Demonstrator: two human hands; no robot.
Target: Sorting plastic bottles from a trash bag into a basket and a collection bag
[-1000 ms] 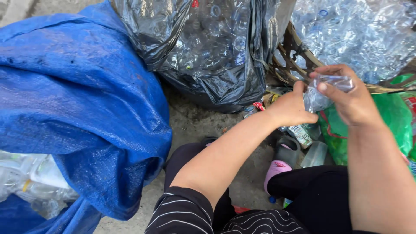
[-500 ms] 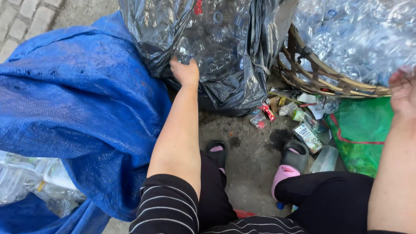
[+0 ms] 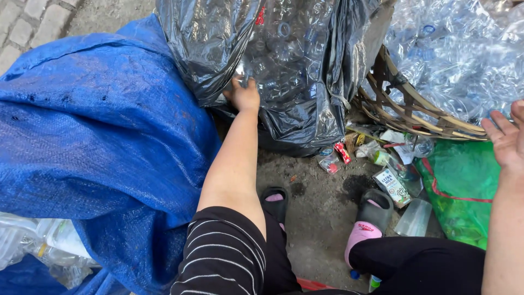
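— What moved?
— The left hand (image 3: 244,94) dropped lower on the black bag (image 3: 284,71), gripping its plastic. The bag stands upright between blue tarp (image 3: 98,142) and basket (image 3: 415,106).
— The right hand (image 3: 505,139)?
— Open, empty, above a green bag (image 3: 464,186); a white-green carton (image 3: 394,187) lies on the ground.

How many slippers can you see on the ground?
2: one slipper beside the left arm, the other slipper near the green bag. More could be hidden under the rubbish.

Bright, even daylight falls from above, throwing soft shadows; white glare flares off the black plastic bag (image 3: 273,60) and clear bottles (image 3: 458,49); focus stays sharp, edges slightly stretched
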